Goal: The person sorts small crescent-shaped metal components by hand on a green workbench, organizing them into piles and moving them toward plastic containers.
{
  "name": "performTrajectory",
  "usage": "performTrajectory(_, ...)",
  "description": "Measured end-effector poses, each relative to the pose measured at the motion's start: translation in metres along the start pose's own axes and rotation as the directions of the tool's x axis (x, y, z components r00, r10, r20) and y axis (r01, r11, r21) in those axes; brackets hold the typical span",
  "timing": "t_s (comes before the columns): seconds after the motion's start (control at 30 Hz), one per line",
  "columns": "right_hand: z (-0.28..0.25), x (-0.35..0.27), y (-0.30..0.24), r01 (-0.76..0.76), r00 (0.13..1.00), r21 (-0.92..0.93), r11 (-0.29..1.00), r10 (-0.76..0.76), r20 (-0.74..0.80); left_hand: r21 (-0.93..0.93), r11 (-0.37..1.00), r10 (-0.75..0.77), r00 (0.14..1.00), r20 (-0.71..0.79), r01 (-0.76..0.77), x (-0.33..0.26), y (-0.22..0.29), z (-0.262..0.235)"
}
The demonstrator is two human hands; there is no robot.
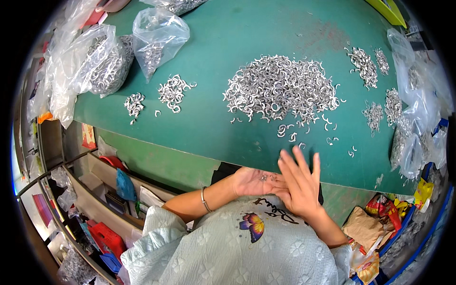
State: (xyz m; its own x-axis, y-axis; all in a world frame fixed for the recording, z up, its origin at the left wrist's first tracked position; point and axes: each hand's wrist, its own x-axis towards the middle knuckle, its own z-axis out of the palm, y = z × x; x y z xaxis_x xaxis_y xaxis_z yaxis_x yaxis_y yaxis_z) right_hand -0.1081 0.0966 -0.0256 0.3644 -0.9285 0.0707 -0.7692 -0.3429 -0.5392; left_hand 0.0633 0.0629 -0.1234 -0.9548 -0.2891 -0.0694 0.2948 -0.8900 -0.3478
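Note:
My left hand [247,182] is turned palm up at the table's front edge, cupping a few small silver metal pieces [264,178]. Over its fingertips, my right hand [304,192] is raised with the fingers spread, and no object shows in it. Beyond both hands lies a big heap of silver C-shaped metal rings [282,88] on the green table [199,128]. Several loose rings [293,137] are scattered between the heap and my right hand. Part of my left fingers is hidden behind the right hand.
Two small ring piles [173,91] lie left; several more [363,66] lie right. Clear plastic bags of rings [107,66] stand at the left, others [418,128] at the right edge. Below are a drawer unit [109,175] and a blue-edged bin [380,223] with wrappers.

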Motion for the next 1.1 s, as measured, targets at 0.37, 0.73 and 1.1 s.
performTrajectory(0.37,-0.013,0.043,0.002,-0.110,0.993,-0.019,0.994,0.110,-0.035,-0.083,0.996,0.008,0.999,-0.040,-0.012,0.001,-0.004,-0.010)
performTrajectory(0.73,-0.018,-0.008,0.020,-0.176,0.983,-0.020,0.984,0.175,-0.053,-0.027,0.999,-0.047,0.993,-0.108,0.045,0.009,0.002,0.007)
performTrajectory(1.1,-0.015,-0.008,0.014,-0.134,0.986,-0.031,0.990,0.131,-0.100,0.150,0.988,0.004,0.975,-0.222,0.030,0.011,-0.001,0.018)
